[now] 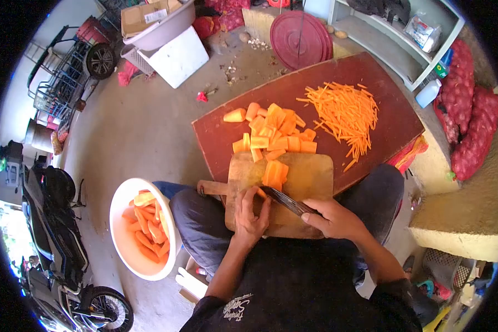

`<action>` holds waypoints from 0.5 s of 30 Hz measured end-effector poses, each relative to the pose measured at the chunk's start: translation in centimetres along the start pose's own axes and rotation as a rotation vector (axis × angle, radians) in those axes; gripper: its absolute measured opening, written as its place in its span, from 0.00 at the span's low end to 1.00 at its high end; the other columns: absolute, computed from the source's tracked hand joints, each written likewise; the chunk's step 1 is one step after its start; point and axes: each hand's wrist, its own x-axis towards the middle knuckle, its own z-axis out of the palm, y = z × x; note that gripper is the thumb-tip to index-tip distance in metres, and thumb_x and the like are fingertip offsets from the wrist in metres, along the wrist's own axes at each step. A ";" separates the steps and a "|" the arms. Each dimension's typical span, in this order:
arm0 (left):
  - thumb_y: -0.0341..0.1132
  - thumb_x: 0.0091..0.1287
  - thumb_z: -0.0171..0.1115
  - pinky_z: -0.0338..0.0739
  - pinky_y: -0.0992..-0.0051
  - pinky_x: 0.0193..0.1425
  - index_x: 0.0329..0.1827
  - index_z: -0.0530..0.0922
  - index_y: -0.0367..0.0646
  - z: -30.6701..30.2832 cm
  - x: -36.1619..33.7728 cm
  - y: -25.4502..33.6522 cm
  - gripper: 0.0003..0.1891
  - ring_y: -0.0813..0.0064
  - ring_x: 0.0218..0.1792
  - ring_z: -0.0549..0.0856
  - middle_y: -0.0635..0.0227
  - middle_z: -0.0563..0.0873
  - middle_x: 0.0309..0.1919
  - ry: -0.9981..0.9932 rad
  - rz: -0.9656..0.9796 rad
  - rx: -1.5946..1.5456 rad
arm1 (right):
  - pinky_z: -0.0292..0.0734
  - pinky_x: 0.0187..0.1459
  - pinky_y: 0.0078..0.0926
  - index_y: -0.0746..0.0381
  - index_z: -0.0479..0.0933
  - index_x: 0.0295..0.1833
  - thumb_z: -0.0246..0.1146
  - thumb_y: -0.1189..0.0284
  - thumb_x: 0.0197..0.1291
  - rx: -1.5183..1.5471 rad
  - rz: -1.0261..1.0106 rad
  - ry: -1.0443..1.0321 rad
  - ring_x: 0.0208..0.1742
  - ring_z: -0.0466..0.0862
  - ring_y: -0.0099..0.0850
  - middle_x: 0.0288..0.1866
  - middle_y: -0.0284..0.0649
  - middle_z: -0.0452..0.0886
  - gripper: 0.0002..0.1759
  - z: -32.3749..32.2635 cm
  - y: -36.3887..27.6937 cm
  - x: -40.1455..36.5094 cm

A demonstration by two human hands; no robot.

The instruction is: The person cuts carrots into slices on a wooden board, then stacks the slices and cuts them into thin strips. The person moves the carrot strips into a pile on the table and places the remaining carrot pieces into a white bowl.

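Note:
My right hand (337, 220) is wrapped round the handle of a dark-bladed knife (285, 200), whose blade slants up and left over a wooden cutting board (310, 182). At the blade's tip end, my left hand (252, 217) presses its bent fingers on a carrot piece (261, 192), mostly hidden by the fingers. Just beyond the blade, a small stack of carrot slices (275, 175) lies on the board. Past the board's far edge is a heap of carrot chunks (274, 128). Farther right, a pile of carrot sticks (346, 113) spreads over the red-brown table (227, 119).
A white tub of peeled carrots (171, 235) stands on the floor by my left knee. The board's handle (211, 188) sticks out leftward. Red net sacks (476, 133) and a shelf (371, 39) are at the right. A motorcycle (52, 221) is parked at the left.

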 end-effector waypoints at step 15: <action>0.44 0.74 0.75 0.76 0.45 0.63 0.84 0.70 0.40 3.1 3.5 1.5 0.38 0.40 0.60 0.79 0.41 0.78 0.65 -0.300 0.074 0.373 | 0.68 0.19 0.22 0.65 0.82 0.61 0.61 0.65 0.83 0.417 -0.223 0.204 0.16 0.74 0.16 0.26 0.27 0.74 0.15 -9.0 1.0 9.0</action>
